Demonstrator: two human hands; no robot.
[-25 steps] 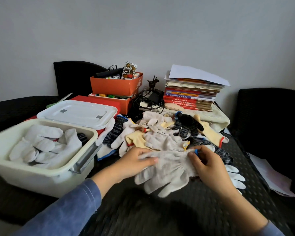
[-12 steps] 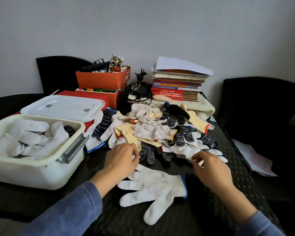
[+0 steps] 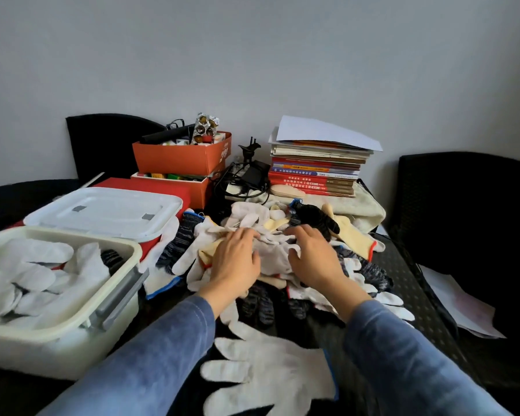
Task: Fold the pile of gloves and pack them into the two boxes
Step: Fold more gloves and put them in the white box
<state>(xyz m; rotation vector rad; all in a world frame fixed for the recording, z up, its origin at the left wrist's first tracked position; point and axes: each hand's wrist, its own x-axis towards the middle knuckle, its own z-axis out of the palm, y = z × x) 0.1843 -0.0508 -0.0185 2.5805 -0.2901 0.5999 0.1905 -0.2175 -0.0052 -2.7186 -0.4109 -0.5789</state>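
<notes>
Both hands have left the flat white glove (image 3: 270,376), which now lies close in front of me, and reached forward onto the pile of gloves (image 3: 246,214). My left hand (image 3: 237,262) and right hand (image 3: 312,256) rest palm down with fingers loosely spread, gripping nothing I can see, likely hunting its mate. Cloth hides my fingertips. The open box (image 3: 42,349), partly filled, sits at my left, the lidded box (image 3: 102,210) behind it.
</notes>
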